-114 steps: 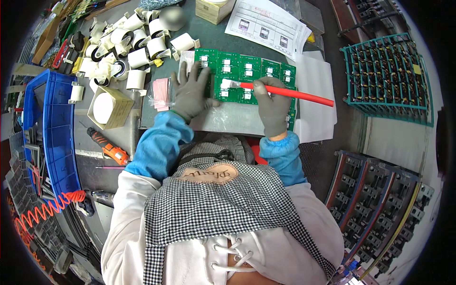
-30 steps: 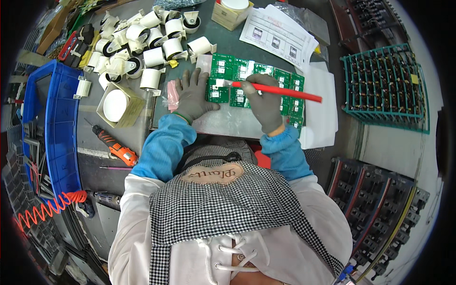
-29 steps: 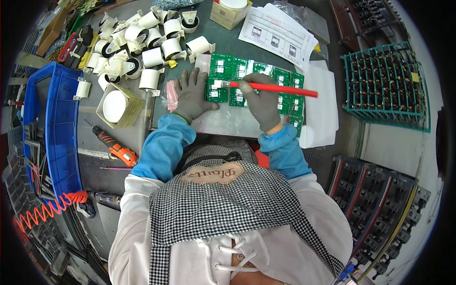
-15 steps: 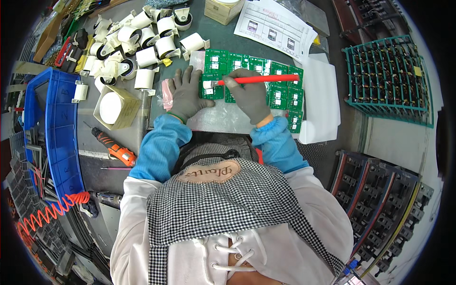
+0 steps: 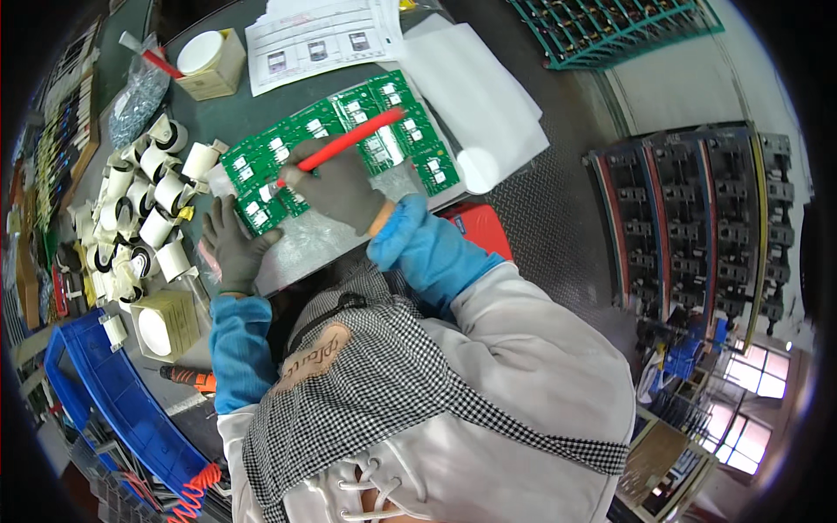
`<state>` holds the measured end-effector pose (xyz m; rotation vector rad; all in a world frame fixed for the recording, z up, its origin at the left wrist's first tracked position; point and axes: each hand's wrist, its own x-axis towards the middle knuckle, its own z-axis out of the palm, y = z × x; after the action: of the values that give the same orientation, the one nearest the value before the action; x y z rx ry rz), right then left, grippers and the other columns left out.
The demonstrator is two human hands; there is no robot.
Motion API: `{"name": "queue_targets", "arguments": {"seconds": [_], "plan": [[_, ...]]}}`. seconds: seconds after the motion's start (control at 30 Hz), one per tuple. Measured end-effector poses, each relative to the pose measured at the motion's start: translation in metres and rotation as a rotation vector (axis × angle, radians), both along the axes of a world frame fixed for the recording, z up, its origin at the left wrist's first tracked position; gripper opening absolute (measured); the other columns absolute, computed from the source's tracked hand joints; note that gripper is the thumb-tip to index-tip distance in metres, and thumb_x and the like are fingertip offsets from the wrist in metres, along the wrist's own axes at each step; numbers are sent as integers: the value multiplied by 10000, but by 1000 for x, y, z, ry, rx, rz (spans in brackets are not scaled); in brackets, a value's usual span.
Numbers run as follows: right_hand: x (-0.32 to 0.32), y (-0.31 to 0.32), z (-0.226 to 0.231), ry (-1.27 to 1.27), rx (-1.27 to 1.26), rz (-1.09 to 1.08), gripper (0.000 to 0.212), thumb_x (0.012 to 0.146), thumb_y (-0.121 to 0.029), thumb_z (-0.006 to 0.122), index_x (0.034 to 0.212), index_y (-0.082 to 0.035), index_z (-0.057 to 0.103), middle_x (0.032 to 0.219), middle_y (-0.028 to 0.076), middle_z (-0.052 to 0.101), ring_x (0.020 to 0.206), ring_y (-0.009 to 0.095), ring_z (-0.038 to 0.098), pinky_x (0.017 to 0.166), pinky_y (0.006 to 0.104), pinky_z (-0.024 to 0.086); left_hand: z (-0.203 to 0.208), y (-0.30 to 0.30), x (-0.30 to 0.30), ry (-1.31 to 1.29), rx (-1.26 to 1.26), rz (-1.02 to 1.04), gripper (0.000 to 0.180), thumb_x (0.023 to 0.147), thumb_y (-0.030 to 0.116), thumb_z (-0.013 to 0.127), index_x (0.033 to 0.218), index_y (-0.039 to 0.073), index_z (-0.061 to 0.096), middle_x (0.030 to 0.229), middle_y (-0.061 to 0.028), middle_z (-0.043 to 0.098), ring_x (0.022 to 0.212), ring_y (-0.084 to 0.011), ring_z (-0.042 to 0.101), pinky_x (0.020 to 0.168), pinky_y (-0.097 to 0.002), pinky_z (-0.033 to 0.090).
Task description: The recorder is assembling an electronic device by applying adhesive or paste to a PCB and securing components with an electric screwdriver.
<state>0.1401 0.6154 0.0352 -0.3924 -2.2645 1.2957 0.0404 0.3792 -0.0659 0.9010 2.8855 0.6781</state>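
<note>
My right hand [image 5: 336,190], in a grey glove, is closed round a brush [image 5: 353,139] with a red handle. The brush's tip points left and sits low over the green circuit boards [image 5: 316,125], though the bristles are mostly hidden. Several of these boards lie in rows on a flat silvery plate [image 5: 318,247]. At the plate's left edge my left hand [image 5: 234,251], also gloved, rests with its fingers spread beside the nearest left board. A piece of pink material [image 5: 207,261] shows partly beneath it.
White caster wheels [image 5: 157,227] are heaped at the left, near an open box [image 5: 166,324] and a blue bin [image 5: 131,410]. Printed sheets [image 5: 323,44] and white foam sheets [image 5: 471,96] lie beyond the plate. An orange power tool [image 5: 187,377] lies near my left sleeve.
The whole view has turned, so the boards now slant up to the right. The brush tip has shifted slightly right across the boards. My left hand stays spread at the plate's edge.
</note>
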Motion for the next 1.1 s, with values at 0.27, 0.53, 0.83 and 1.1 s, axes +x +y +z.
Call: {"name": "queue_targets", "arguments": {"seconds": [0.27, 0.53, 0.83, 1.1], "plan": [[102, 104, 67, 411, -466, -252, 315, 937, -192, 764, 1181, -14, 674, 1004, 46, 695, 885, 121, 646, 779, 282, 529, 7, 10, 5, -19, -17, 45, 1233, 568, 647, 914, 1568, 120, 422, 1656, -198, 336, 1539, -493, 200, 1237, -629, 141], [61, 137, 112, 297, 24, -9, 382, 1039, -150, 606, 1385, 7, 565, 1173, 122, 703, 1065, 193, 648, 1032, 367, 487, 56, 12, 47, -35, 12, 139, 1227, 628, 482, 941, 1597, 42, 331, 1617, -232, 350, 1538, -453, 240, 1260, -557, 197], [-97, -3, 134, 273, -182, 658, 320, 978, -27, 605, 1297, -2, 610, 1182, 83, 649, 1042, 173, 640, 938, 327, 516, 84, -68, 143, 100, 212, 506, 1094, 679, 394, 918, 1567, 68, 368, 1572, -225, 407, 1482, -438, 354, 1230, -498, 327], [-149, -227, 139, 602, 196, 1011, 262, 918, -14, 671, 1172, -67, 713, 1128, 165, 639, 951, 319, 677, 816, 384, 565, 68, -167, 244, -70, 419, 894, 893, 791, 247, 866, 1537, 56, 414, 1459, -237, 542, 1348, -414, 534, 1121, -465, 450]]}}
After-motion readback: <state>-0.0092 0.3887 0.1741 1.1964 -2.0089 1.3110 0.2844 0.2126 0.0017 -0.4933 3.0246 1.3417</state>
